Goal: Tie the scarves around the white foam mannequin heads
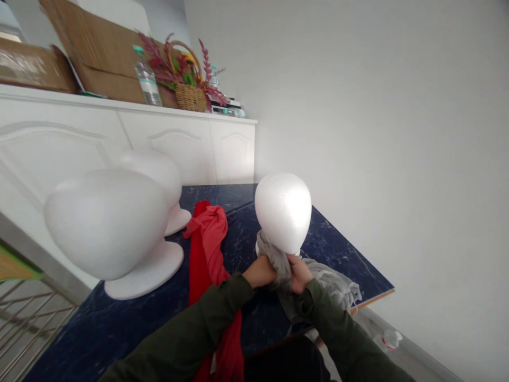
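On the right part of the dark blue table, a white head form stands upright. A gray scarf passes along the left and near sides of its neck. My left hand and my right hand each grasp the scarf at the near side, fingers partly hidden. A red cloth lies to the left; two more head forms stand farther left.

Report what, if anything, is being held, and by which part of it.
The left grip and right grip both hold the grey cloth by a bunched stretch on the near side of the white head form, below its rounded part.
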A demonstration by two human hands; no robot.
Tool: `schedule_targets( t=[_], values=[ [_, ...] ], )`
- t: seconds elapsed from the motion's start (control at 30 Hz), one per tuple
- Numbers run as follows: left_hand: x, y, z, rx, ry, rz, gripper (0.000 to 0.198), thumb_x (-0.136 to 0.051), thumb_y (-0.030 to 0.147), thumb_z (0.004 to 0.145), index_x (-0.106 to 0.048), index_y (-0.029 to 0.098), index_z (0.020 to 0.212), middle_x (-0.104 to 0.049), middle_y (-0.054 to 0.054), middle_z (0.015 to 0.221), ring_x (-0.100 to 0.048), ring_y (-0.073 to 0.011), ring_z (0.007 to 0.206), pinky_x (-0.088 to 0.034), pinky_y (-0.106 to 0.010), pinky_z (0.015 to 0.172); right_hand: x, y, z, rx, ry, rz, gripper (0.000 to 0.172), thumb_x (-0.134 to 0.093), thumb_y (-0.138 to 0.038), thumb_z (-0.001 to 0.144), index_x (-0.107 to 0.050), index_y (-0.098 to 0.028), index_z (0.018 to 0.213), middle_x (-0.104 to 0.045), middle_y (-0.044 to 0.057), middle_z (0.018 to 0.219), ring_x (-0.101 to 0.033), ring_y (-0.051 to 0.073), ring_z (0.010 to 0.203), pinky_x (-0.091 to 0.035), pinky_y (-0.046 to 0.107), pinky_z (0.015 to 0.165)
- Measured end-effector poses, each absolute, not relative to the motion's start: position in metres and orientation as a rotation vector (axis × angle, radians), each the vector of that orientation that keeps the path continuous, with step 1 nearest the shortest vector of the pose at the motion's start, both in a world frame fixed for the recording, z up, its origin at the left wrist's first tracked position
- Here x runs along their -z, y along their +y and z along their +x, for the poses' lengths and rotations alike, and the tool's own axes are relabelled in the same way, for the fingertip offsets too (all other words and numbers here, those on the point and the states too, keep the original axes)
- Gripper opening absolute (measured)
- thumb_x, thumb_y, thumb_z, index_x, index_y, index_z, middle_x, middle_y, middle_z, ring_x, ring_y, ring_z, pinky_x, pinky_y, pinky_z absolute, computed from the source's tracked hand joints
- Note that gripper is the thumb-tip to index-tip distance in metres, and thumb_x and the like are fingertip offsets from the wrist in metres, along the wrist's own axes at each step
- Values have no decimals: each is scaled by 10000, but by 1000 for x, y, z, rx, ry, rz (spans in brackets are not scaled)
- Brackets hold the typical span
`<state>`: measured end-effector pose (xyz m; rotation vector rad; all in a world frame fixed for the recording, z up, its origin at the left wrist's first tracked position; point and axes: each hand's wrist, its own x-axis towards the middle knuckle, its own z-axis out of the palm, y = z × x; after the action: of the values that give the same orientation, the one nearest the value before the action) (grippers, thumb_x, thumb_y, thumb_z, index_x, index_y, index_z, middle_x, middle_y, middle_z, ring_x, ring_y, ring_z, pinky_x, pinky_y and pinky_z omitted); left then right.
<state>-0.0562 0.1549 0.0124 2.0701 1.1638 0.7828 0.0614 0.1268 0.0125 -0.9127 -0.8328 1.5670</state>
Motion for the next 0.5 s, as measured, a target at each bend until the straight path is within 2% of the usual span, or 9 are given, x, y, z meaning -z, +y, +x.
schedule_targets(
  t=[0.07,0.13,0.2,0.27,0.33,0.5],
  values=[
    [-9,160,-57,-715,1006,2198,239,-425,79,701,-651,143,740,-629,-26,661,-578,-140,780,-428,-201,800,-8,129,66,-1335,-978,-1032,287,-485,-344,741,-616,-182,938,-664,60,917,-549,215,1000,-415,370,871],
    [-4,165,-58,-623,797,2380,271,-420,50,726,-641,174,822,-655,-20,733,-563,-141,901,-329,-261,950,-7,132,76,-1070,-1194,-1217,259,-513,-362,722,-636,-200,882,-667,47,908,-539,228,1001,-387,376,896],
    [3,169,-58,-548,639,2525,317,-377,39,762,-617,180,912,-663,-37,828,-532,-155,988,-234,-325,1019,-8,134,86,-822,-1398,-1425,225,-544,-352,689,-653,-181,786,-672,64,864,-548,256,958,-378,392,885],
    [7,170,-57,-522,591,2567,313,-373,48,774,-602,166,953,-657,-62,888,-513,-178,1022,-202,-349,1034,-10,134,93,-700,-1479,-1546,206,-573,-335,653,-652,-159,724,-671,80,804,-573,268,869,-405,391,823],
    [8,170,-55,-516,573,2573,284,-403,73,774,-597,154,964,-648,-78,925,-507,-198,1023,-202,-343,1034,-12,131,91,-798,-1422,-1513,220,-586,-337,636,-643,-156,747,-669,68,769,-591,248,797,-435,361,752],
    [0,165,-52,-655,606,2437,300,-361,120,804,-595,186,981,-651,-42,877,-510,-185,1025,-242,-318,1016,-20,113,70,-1454,-1079,-1100,313,-505,-425,693,-598,-175,856,-661,51,788,-599,207,810,-451,331,724]
  ],
)
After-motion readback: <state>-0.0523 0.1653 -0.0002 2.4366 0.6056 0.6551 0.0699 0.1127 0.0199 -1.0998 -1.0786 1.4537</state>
